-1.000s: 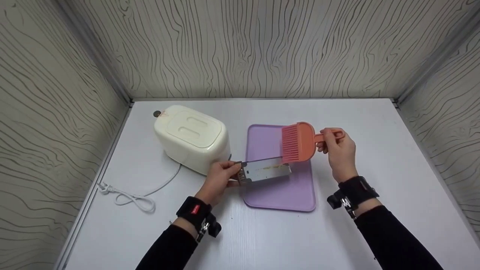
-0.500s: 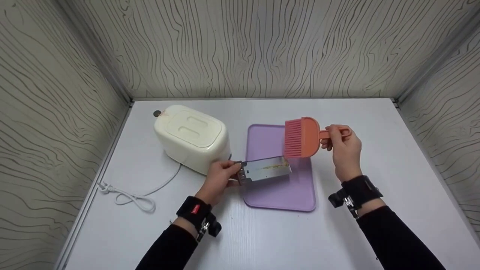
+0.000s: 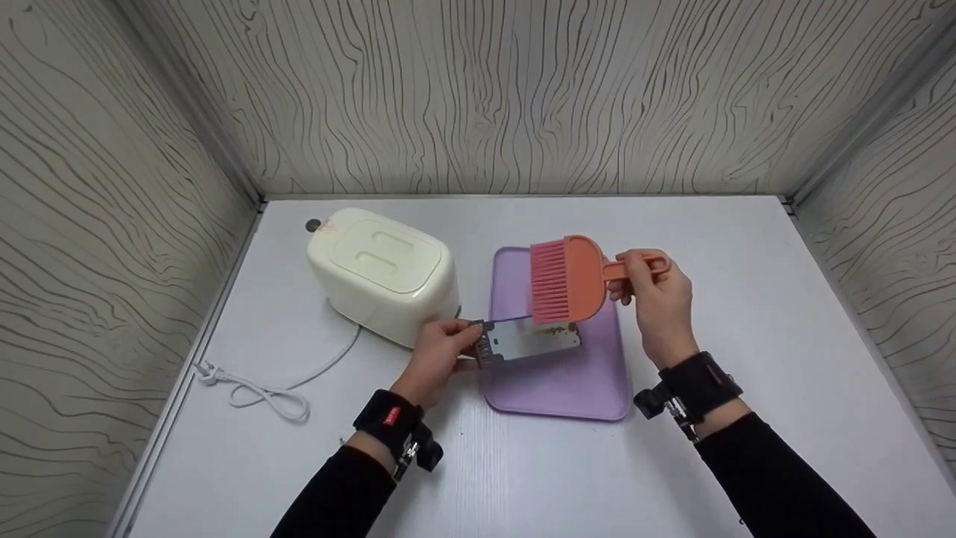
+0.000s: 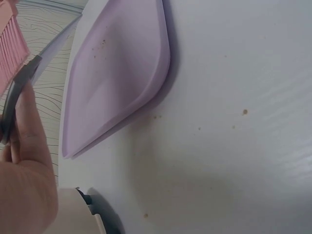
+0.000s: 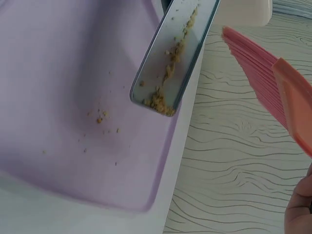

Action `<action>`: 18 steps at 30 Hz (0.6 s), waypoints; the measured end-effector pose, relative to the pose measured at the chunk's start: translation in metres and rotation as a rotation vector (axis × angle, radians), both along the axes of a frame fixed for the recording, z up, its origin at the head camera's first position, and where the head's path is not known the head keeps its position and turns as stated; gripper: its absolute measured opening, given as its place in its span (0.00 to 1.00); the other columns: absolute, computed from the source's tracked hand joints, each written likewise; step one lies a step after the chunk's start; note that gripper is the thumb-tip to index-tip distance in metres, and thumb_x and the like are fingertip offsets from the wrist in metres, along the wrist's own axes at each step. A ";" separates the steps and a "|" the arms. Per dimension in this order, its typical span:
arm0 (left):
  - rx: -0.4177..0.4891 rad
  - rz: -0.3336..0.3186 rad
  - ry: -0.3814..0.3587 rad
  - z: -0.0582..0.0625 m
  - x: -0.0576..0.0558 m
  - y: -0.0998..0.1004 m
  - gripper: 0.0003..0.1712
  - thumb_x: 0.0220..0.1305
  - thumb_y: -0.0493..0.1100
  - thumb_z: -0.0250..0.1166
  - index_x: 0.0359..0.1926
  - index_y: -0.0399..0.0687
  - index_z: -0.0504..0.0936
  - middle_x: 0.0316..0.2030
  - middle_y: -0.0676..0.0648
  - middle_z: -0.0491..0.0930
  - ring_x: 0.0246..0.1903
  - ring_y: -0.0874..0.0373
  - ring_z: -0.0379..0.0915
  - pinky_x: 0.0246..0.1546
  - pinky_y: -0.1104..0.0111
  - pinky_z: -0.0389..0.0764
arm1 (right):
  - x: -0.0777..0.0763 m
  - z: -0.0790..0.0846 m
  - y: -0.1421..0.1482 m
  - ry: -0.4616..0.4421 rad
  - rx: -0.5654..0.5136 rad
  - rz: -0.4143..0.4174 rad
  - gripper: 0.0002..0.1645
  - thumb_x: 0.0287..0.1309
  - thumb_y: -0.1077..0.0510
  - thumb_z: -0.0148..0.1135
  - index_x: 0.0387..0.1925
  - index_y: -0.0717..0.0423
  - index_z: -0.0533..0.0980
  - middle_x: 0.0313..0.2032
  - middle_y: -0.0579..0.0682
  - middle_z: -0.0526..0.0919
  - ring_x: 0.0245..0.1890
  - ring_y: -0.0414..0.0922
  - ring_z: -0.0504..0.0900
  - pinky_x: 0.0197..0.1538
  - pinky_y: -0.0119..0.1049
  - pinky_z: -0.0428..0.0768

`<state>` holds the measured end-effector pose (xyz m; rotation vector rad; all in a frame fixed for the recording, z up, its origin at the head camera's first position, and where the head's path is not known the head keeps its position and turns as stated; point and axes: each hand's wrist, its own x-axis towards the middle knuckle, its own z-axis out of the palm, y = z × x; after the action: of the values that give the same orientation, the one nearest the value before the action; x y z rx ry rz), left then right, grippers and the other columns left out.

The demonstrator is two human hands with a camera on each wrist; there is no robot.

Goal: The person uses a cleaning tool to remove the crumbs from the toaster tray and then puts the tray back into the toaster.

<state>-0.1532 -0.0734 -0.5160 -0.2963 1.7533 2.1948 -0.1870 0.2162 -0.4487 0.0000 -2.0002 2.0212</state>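
My left hand [image 3: 441, 351] pinches the dark grey end of a toaster crumb tray [image 3: 523, 344], a narrow metal tray held out over a purple tray [image 3: 575, 392]. Yellow-brown crumbs [image 5: 170, 68] lie in a streak along the metal and heap at its far end, as the right wrist view shows. In my right hand [image 3: 661, 306] is the handle of an orange brush [image 3: 586, 278] with pink bristles pointing left. In the head view the bristles overlap the crumb tray's back edge; from the right wrist they appear off to one side of it. Some crumbs [image 5: 100, 119] are scattered on the purple tray.
A cream toaster [image 3: 381, 269] stands left of the trays, its white cord and plug [image 3: 261, 392] lying on the white table [image 3: 717, 232]. Small crumbs [image 4: 245, 112] dot the table near the purple tray's edge. Wood-patterned walls [image 3: 515, 97] enclose the back and sides.
The brush first moved back to the right, then swung left over the crumb tray. Crumbs now gather more toward the tray's far end. My left hand stays nearly still.
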 end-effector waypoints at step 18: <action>0.000 -0.012 -0.004 0.004 0.001 0.002 0.11 0.71 0.36 0.63 0.45 0.28 0.81 0.35 0.44 0.82 0.33 0.56 0.82 0.35 0.65 0.89 | 0.011 0.000 -0.037 -0.077 -0.032 0.140 0.21 0.73 0.48 0.60 0.45 0.65 0.78 0.27 0.53 0.85 0.23 0.42 0.82 0.25 0.29 0.78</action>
<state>-0.1524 -0.0716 -0.5123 -0.2894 1.7490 2.1843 -0.1758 0.1793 -0.4483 0.0574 -2.0663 2.1700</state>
